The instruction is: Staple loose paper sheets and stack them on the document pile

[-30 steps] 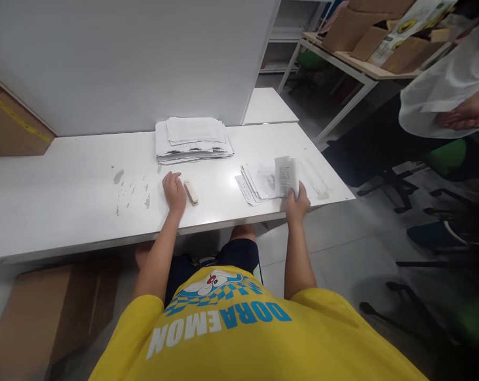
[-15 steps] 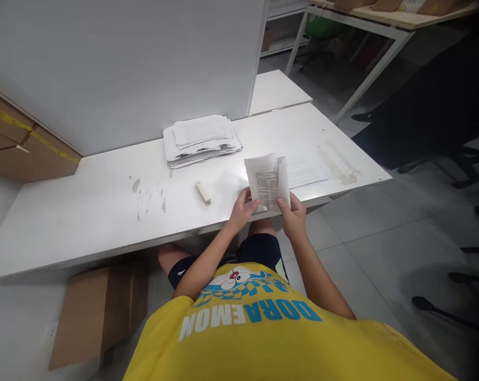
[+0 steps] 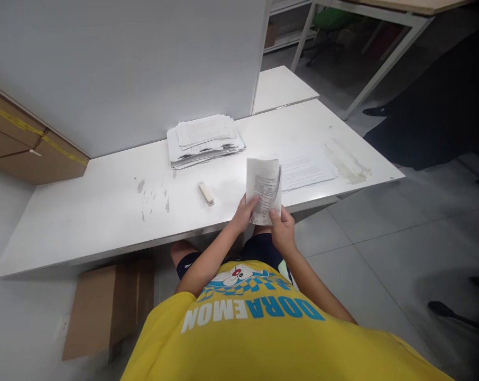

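Note:
A folded sheet of printed paper [image 3: 265,185] is held upright between both hands at the table's front edge. My left hand [image 3: 245,212] grips its left side, thumb lying on the print. My right hand [image 3: 282,226] is closed on the lower right corner, thumb in front. Behind it to the right, more printed sheets [image 3: 306,170] lie flat, partly hidden by the folded one. To the left of my hands rests a small cream-coloured oblong object [image 3: 206,193], perhaps a stapler. Farther back is a stack of papers [image 3: 205,142].
The white table [image 3: 104,211] has grey smudges on its top. A grey panel [image 3: 144,69] rises along its back edge. Cardboard boxes stand at the left end [image 3: 41,143] and under the table [image 3: 92,312]. Dark-clothed legs of another person [image 3: 430,116] are at the right.
The paper has been folded narrower, its right flap now brought over. My right hand has moved left and slightly down with it. The view has shifted a little.

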{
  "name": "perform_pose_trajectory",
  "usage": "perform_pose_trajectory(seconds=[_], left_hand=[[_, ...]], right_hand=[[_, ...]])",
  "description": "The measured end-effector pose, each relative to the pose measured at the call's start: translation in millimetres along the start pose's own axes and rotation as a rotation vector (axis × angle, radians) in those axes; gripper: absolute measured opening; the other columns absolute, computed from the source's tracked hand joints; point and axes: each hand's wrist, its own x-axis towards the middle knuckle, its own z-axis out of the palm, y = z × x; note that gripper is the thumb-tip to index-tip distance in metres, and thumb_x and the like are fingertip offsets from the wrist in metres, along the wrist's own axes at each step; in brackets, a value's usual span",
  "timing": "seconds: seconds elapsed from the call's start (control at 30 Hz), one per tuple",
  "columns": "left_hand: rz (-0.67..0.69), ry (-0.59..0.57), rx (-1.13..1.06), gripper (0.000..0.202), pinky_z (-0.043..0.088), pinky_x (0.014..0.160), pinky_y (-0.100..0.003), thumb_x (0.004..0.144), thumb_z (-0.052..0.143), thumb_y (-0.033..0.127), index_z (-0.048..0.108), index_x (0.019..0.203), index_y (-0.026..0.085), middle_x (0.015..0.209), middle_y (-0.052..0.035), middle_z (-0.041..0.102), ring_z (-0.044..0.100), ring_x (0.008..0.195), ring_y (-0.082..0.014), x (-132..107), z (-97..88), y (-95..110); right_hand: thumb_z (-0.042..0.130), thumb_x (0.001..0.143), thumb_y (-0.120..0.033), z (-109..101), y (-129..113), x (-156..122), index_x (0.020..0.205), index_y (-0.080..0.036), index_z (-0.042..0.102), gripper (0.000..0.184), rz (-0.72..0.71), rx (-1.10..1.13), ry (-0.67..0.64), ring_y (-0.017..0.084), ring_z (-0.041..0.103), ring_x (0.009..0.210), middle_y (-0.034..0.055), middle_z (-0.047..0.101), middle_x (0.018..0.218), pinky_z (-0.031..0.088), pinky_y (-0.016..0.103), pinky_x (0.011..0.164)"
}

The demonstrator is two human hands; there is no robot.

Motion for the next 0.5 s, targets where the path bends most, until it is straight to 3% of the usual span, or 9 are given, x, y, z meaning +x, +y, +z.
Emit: perform_pose_trajectory(seconds=[0.17,0.33,0.5], left_hand=[[0.012,0.055,-0.239,0.044,0.042,0.112,-0.042,0.086,0.066,0.051,0.069,0.116,0.019,0.127,-0.0072,0.070,0.056,0.132,-0.0299,5,10.4,2],[0.043,-0.012,-0.386,0.066,0.032,0.121,-0.048,0.085,0.057,0.070,0.060,0.135,0.027,0.149,-0.0035,0.054,0.040,0.146,-0.0315,-3,23.6,5],[0.165,-0.192,-0.168,0.101,0.024,0.125,-0.041,0.068,0.079,0.066,0.038,0.153,0.030,0.166,-0.0027,0.027,0.024,0.153,-0.0315,-21,35.6,5]], right_hand=[[0.069,0.081,-0.062,12,-2,-4,0.109,-0.020,0.071,0.050,0.070,0.216,0.106,0.025,0.068,0.105,0.0084,0.075,0.106,0.054,0.043,0.097],[0.073,0.075,-0.064,12,-14,-2,0.111,-0.020,0.069,0.056,0.130,0.349,0.203,0.024,0.068,0.108,0.0079,0.075,0.108,0.051,0.045,0.103],[0.064,0.083,-0.065,3,-20,-5,0.125,-0.021,0.063,0.060,0.138,0.348,0.166,0.024,0.066,0.113,0.0089,0.071,0.120,0.049,0.047,0.107]])
